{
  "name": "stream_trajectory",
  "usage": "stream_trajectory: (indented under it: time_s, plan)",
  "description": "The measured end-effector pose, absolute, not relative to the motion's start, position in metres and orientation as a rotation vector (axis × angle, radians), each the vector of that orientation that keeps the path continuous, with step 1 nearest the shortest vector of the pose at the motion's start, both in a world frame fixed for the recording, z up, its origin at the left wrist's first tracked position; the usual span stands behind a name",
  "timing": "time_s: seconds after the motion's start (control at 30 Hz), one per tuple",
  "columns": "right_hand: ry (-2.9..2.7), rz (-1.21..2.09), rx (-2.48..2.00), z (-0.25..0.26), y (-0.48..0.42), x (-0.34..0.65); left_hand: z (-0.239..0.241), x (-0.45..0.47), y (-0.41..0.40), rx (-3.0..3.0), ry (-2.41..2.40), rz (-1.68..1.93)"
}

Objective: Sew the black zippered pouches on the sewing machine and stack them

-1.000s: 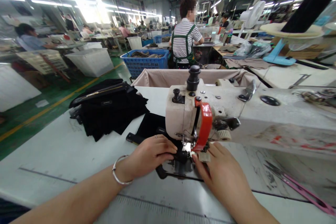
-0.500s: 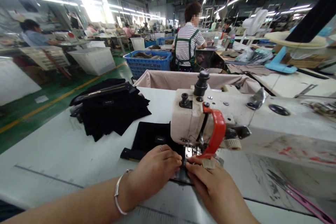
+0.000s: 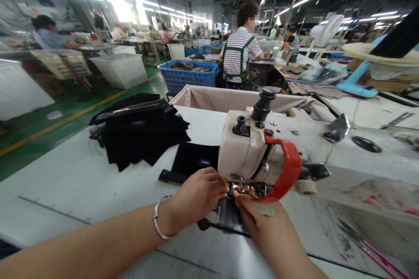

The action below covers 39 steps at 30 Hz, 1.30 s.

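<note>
A black fabric piece [image 3: 193, 155] with a small label lies partly under the head of a white sewing machine [image 3: 244, 146]. My left hand [image 3: 202, 194], wearing a ring and a silver bangle, has its fingers closed together on the fabric's near edge, left of the presser foot. My right hand [image 3: 270, 224] is just beside it, thumb and finger pinched at the same edge below the red guard [image 3: 292, 168]. The guard and machine head partly hide its fingertips. A folded strip with a zipper edge sticks out left of my left hand.
A stack of black fabric pieces [image 3: 144, 128] lies left on the white table [image 3: 65, 183]. Pink-handled scissors [image 3: 369, 248] rest at the right. Behind the machine is a pink cloth-lined bin [image 3: 209, 96]. A person in a striped shirt [image 3: 238, 52] sits beyond, beside a blue basket [image 3: 186, 79].
Both hands have slid a little forward with the fabric toward the far side of the needle. More of the metal plate shows in front of them. The camera view has shifted slightly.
</note>
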State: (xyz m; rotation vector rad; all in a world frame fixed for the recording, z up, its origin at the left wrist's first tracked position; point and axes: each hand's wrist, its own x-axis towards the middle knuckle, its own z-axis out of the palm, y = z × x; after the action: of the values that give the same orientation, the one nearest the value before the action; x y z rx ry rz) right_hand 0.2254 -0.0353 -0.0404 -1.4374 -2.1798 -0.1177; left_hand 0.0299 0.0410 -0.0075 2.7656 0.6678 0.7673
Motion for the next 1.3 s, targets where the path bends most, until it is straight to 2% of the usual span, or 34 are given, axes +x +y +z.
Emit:
stream_trajectory:
  time_s: [0.9, 1.3]
  plan:
    - [-2.142, -0.139, -1.538, -0.04, -0.033, 0.219, -0.013, 0.031, 0.042, 2.653, 0.772, 0.745]
    - [-2.096, -0.115, -1.474, -0.041, -0.029, 0.222, -0.004, 0.029, 0.04, 2.649, 0.967, 0.674]
